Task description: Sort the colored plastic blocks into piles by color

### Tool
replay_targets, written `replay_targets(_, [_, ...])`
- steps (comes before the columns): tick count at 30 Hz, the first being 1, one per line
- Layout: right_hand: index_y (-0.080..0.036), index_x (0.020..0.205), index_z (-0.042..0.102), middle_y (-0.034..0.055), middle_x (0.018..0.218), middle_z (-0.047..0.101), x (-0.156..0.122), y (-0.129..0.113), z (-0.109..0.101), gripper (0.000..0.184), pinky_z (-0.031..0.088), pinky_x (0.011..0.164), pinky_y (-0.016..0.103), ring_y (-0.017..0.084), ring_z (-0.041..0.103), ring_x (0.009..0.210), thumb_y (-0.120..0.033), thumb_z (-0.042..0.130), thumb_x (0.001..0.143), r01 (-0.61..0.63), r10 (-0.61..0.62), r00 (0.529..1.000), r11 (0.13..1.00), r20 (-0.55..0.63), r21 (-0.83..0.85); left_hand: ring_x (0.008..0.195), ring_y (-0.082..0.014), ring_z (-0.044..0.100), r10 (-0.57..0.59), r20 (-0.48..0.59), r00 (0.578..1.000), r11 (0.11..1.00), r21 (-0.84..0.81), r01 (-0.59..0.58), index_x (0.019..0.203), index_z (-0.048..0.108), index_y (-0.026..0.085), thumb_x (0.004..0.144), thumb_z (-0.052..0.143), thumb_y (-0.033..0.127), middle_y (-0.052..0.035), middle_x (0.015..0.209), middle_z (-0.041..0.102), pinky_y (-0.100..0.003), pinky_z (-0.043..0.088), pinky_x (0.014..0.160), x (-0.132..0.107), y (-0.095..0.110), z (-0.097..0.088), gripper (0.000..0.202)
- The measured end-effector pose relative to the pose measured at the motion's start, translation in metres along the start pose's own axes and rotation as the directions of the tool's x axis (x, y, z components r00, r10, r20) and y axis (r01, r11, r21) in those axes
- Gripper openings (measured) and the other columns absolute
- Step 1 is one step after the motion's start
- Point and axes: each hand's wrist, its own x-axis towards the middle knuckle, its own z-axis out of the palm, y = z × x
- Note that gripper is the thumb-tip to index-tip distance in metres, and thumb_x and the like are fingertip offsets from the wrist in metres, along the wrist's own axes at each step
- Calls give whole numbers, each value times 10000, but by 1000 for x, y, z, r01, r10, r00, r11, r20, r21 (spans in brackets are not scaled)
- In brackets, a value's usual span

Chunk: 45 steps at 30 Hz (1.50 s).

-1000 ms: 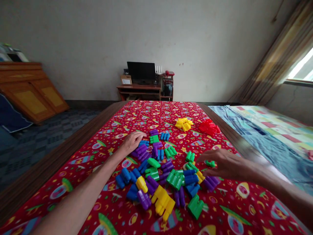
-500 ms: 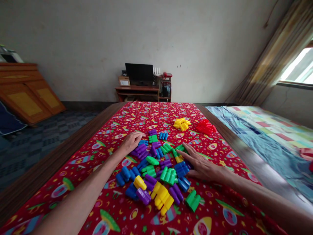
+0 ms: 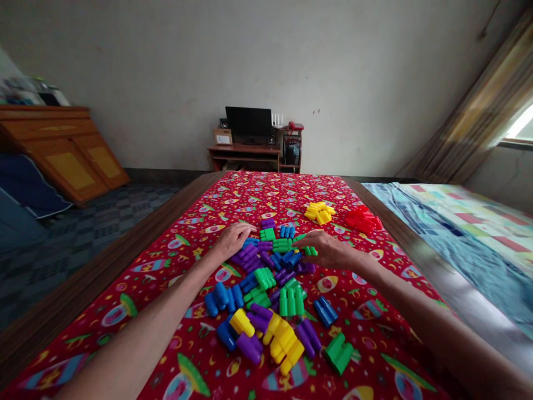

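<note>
A loose pile of plastic building blocks lies on the red cloth, with green blocks [image 3: 291,301], purple blocks [image 3: 250,347], blue blocks [image 3: 220,298] and yellow blocks [image 3: 283,340]. My left hand [image 3: 234,241] rests at the pile's far left edge, beside blue and purple blocks, its fingers extended and holding nothing visible. My right hand [image 3: 325,249] reaches over the far right side of the pile, fingers stretched leftward. A green block [image 3: 310,251] shows under that palm; the fingertips partly cover other green pieces.
Beyond my right hand are a heap of yellow blocks [image 3: 320,212] and a heap of red blocks [image 3: 363,219]. The red patterned cloth [image 3: 250,194] covers the table. A desk with a monitor [image 3: 249,123] stands by the wall, a bed [image 3: 470,222] to the right.
My right hand has moved away from me, off the pile's right side to its far right. Blue and green blocks there have shifted. The left hand stays by the same blocks; the view has turned slightly left.
</note>
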Motion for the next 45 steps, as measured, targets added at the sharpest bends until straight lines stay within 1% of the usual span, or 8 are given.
replay_targets(6, [-195,1339,536,142,1002,639,20,-36,10,523,470,790,380,246,613,878,-483,535,902,-161,207,973,926,105,-341,975,-219,676,1,10,1000,1000,5,-1,900,710,178,904,354,384,-98,1004,740,-375,512,946,0,2,-2,411])
replay_targets(11, [-140,1234,561,178,1032,648,29,-56,22,369,448,829,375,266,595,946,-337,498,928,-298,335,942,867,24,-399,978,-223,678,-5,13,1000,1000,14,5,912,709,169,901,353,395,-109,1011,741,-380,514,946,0,2,-2,423])
replay_targets(19, [-179,1148,530,54,874,651,17,-28,16,336,387,649,251,152,559,720,-275,575,829,-214,196,966,972,-167,-101,1009,-235,673,-67,3,998,997,-32,67,937,716,179,904,362,423,-93,1030,744,-383,495,977,1,12,-6,431])
replay_targets(26, [-190,1039,549,10,812,649,27,-36,-4,253,373,608,215,115,571,674,-178,588,789,-207,246,954,953,-170,219,1168,-268,602,11,107,994,958,-287,20,1188,650,177,934,388,549,-84,1227,675,-354,477,994,10,81,-32,521])
replay_targets(29, [-178,1014,539,-29,689,615,30,-34,-1,201,366,562,200,92,527,584,-170,548,813,-168,256,947,911,-196,377,1079,-271,648,62,224,973,964,-267,0,1134,677,211,860,531,575,-60,1167,705,-341,516,923,12,102,-29,478])
replay_targets(35, [-142,972,630,21,746,676,31,-23,-4,174,411,563,204,104,584,611,-207,529,846,-142,270,929,892,-254,430,779,-202,690,-35,78,996,983,-178,49,913,694,206,872,523,435,-19,869,748,-287,546,740,13,93,-15,288])
replay_targets(38, [-138,1077,666,52,802,728,30,-1,-9,285,476,600,244,142,644,646,-240,551,837,-235,395,866,863,-307,447,777,-205,688,-44,32,998,991,-128,48,885,679,200,858,524,412,-27,866,745,-294,543,735,13,75,-17,264])
replay_targets(45, [-168,996,752,106,1005,750,12,71,-5,267,519,868,399,265,698,946,-244,583,804,-476,572,558,814,-601,333,868,-223,694,-35,104,994,997,-60,42,928,696,209,844,534,386,-38,945,750,-317,536,814,10,57,-14,254])
